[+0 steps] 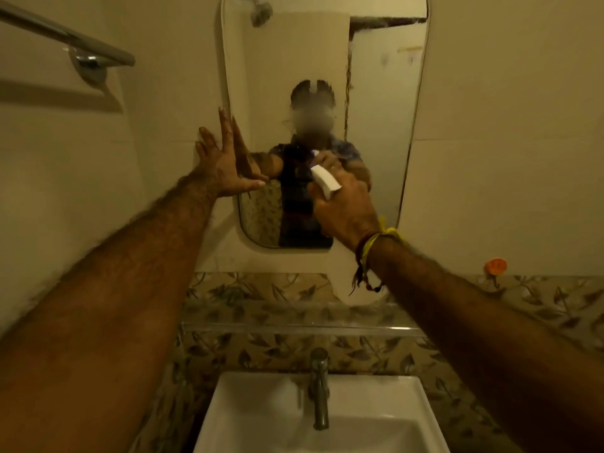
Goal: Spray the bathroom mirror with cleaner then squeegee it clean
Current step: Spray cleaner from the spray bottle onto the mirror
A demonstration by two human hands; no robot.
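A tall rounded mirror [376, 109] hangs on the wall above the sink. My left hand [222, 161] is spread flat, fingers straight, against the mirror's left edge and the wall beside it. My right hand [343, 207] grips a spray bottle whose white trigger head [323, 181] points at the lower middle of the glass, a short way off it. The bottle's body is hidden behind my hand. The glass reflects a person and the bottle. No squeegee is in view.
A white sink [248, 416] with a metal tap [320, 387] sits directly below. A narrow glass shelf [294, 328] runs under the mirror over leaf-patterned tiles. A metal towel bar [65, 37] is at upper left. An orange hook [495, 266] is on the right wall.
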